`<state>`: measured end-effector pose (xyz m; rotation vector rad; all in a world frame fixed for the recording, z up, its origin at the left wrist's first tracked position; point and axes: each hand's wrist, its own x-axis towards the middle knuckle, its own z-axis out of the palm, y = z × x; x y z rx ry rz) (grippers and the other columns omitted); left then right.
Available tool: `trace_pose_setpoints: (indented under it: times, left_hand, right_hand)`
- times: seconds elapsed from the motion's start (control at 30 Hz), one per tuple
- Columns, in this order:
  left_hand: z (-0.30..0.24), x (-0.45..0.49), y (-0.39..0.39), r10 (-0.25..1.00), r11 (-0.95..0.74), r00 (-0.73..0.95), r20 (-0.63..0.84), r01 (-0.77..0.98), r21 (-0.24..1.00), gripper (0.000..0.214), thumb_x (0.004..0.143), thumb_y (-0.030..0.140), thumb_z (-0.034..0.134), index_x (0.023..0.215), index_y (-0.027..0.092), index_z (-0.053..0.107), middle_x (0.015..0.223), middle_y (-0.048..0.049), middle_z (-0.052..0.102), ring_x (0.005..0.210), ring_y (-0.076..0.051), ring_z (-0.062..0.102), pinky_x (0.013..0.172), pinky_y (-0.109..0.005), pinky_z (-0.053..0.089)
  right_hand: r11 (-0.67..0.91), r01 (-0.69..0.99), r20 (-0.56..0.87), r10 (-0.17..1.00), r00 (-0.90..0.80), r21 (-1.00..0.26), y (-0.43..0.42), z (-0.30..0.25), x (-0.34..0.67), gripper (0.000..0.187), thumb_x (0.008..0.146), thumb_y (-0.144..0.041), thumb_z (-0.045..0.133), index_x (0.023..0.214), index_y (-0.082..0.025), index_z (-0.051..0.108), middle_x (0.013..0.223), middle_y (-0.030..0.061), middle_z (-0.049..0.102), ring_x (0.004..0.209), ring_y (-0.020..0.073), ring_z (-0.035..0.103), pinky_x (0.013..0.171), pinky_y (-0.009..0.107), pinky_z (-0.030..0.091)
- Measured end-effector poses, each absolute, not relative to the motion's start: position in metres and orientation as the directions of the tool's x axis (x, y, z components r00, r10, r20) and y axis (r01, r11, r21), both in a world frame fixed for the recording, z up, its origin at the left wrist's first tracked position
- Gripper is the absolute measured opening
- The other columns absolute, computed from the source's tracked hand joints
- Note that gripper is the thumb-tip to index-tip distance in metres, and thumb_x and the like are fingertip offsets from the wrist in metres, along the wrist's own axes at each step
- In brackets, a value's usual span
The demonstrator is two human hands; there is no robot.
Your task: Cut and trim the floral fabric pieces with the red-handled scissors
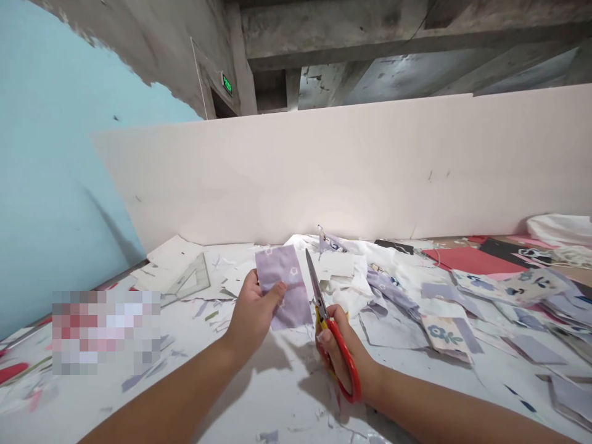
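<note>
In the head view, a lavender rectangular cloth piece with small white flowers (296,299) is held above the white tabletop (259,413), pinched at its left side by the left hand (252,313), the thumb laid across its face. Red-handled metal scissors (322,311) are gripped at the handles by the right hand (351,348), blades upward, just beside the cloth's right edge. The cloth is judged light, soft and easily creased, best held flat, fingers clear of the blades; the scissors are judged rigid and heavier, best taken by the loops.
</note>
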<state>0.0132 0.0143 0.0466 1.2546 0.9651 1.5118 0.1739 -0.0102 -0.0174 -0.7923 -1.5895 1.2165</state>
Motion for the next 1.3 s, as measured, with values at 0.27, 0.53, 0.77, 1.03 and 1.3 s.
trace_pose_setpoints:
  times: [0.27,0.53,0.77,1.03,1.3]
  left_hand:
    - [0.062,-0.001,0.029,0.92,-0.363,-0.209,0.332,-0.129,0.923,0.039,0.066,0.039,0.065,0.093,0.02,0.045,0.072,0.0017,0.059,0.062,-0.012,0.057,0.059,-0.026,0.047]
    - [0.075,0.0,0.033,0.882,-0.434,-0.199,0.428,0.014,0.901,0.034,0.071,0.043,0.06,0.091,0.022,0.043,0.061,0.0058,0.054,0.052,-0.008,0.05,0.048,-0.018,0.04]
    - [0.084,0.014,0.047,0.871,-0.45,-0.164,0.463,0.111,0.886,0.039,0.07,0.046,0.058,0.098,0.022,0.045,0.064,0.0037,0.057,0.053,-0.01,0.053,0.049,-0.021,0.042]
    - [0.093,0.022,0.057,0.875,-0.449,-0.145,0.462,0.114,0.886,0.041,0.07,0.047,0.057,0.099,0.02,0.046,0.067,0.0017,0.058,0.055,-0.013,0.056,0.05,-0.022,0.043]
    - [0.104,0.016,0.049,0.847,-0.477,-0.149,0.51,0.207,0.854,0.039,0.07,0.047,0.057,0.095,0.019,0.046,0.061,0.0021,0.057,0.052,-0.014,0.056,0.047,-0.022,0.041]
  right_hand:
    - [0.284,-0.088,0.296,0.878,-0.376,-0.955,-0.02,0.001,0.173,0.051,0.066,-0.07,0.047,0.076,-0.021,0.036,0.069,-0.0003,0.051,0.062,0.0126,0.045,0.057,0.027,0.035]
    - [0.018,-0.201,0.074,0.959,-0.273,-0.98,-0.013,-0.006,0.167,0.042,0.066,-0.058,0.06,0.071,-0.018,0.048,0.061,-0.0025,0.051,0.057,0.0116,0.051,0.06,0.028,0.041]
    - [-0.095,-0.272,-0.004,0.948,-0.318,-0.958,-0.019,-0.001,0.17,0.049,0.053,-0.059,0.069,0.067,-0.022,0.041,0.054,-0.0093,0.039,0.042,0.0038,0.033,0.042,0.017,0.029]
    - [0.013,-0.263,0.062,0.982,-0.178,-0.965,0.003,-0.014,0.153,0.058,0.049,-0.077,0.053,0.064,-0.022,0.041,0.056,-0.0066,0.034,0.044,0.0062,0.03,0.044,0.021,0.034]
    - [0.265,-0.092,0.279,0.937,-0.213,-0.96,0.001,-0.013,0.154,0.05,0.067,-0.068,0.049,0.079,-0.02,0.043,0.062,-0.0041,0.041,0.053,0.01,0.04,0.052,0.024,0.037]
